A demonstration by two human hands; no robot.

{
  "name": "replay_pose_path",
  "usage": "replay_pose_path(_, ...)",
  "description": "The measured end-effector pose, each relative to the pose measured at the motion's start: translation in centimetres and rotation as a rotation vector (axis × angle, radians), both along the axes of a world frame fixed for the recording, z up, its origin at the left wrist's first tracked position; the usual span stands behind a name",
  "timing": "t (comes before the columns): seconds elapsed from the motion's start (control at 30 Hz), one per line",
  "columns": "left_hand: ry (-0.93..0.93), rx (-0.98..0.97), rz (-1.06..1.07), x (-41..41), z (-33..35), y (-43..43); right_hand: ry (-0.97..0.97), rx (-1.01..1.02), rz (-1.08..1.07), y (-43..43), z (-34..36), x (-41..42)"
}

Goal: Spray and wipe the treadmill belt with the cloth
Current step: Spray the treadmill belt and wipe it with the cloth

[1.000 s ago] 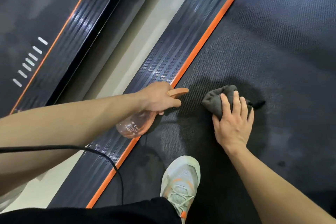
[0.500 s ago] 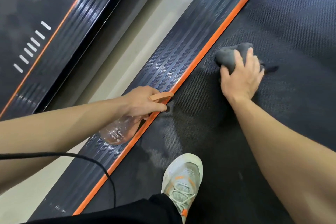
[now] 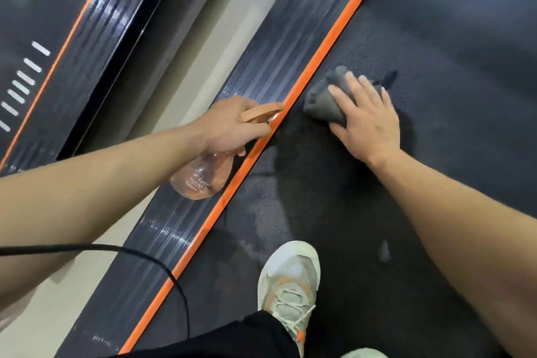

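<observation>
View from above of a person's two bare arms reaching over a dark treadmill belt [image 3: 436, 67]. The right hand [image 3: 369, 122] lies flat on a crumpled grey cloth [image 3: 322, 99], fingers straight and spread, pressing it onto the belt just beside the orange strip [image 3: 319, 52] along the belt's left edge. Part of the cloth sticks out past the fingertips and to the left of the hand. The left hand [image 3: 229, 128] is wrapped round the neck of a clear pinkish spray bottle [image 3: 200, 177] with an orange spray head that points towards the cloth. The bottle's body hangs tilted over the ribbed side rail [image 3: 270, 52]. Patches of the belt near the hands look darker and damp. A pale shoe [image 3: 290, 279] with orange accents stands on the belt near the bottom, beside a black trouser leg [image 3: 232, 337]. A black cable [image 3: 116, 248] curves across the lower left. Left of the rail is a strip of pale floor [image 3: 220, 26], then a second treadmill [image 3: 58, 23] with white dashes
</observation>
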State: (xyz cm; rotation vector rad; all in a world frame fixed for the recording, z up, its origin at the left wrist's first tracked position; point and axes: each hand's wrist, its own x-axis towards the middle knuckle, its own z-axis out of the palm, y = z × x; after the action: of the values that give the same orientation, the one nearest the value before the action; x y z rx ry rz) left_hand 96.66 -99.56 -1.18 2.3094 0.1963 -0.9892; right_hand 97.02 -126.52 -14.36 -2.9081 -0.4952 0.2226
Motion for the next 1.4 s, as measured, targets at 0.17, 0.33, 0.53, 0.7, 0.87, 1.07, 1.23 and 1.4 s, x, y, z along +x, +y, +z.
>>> replay_pose_path(0.17, 0.040, -0.041, -0.031, 1.2, 0.0, -1.9, -0.006, 0.053, -0.359, 3.4, 0.7, -5.7)
replay_pose_path(0.33, 0.055, -0.070, -0.186, 3.0, 0.8, -5.9, 0.007, 0.035, 0.036, 0.6, 0.4, -15.6)
replay_pose_path(0.53, 0.086, -0.123, -0.229, 4.7, 0.3, -11.2, 0.007, -0.046, -0.690, -9.3, 1.1, -16.1)
replay_pose_path(0.7, 0.112, -0.077, -0.352, 4.7, -1.1, -15.3, 0.040, -0.047, -0.967, -12.3, 2.0, -18.2)
replay_pose_path(0.87, 0.146, 0.017, -0.439, 4.6, -0.9, -17.4, 0.035, -0.044, -0.938, -12.6, 2.2, -18.9)
replay_pose_path(1.07, 0.306, 0.008, -0.457, 3.6, -0.7, -16.5, 0.015, -0.019, -0.963, -12.7, 2.1, -18.7)
replay_pose_path(1.23, 0.324, -0.078, -0.357, 3.3, -0.9, -14.7, -0.002, 0.051, -0.932, -11.5, 1.9, -16.4)
replay_pose_path(1.4, 0.221, -0.132, -0.206, 3.5, -1.2, -12.1, 0.021, 0.046, -0.831, -11.0, 1.7, -7.0)
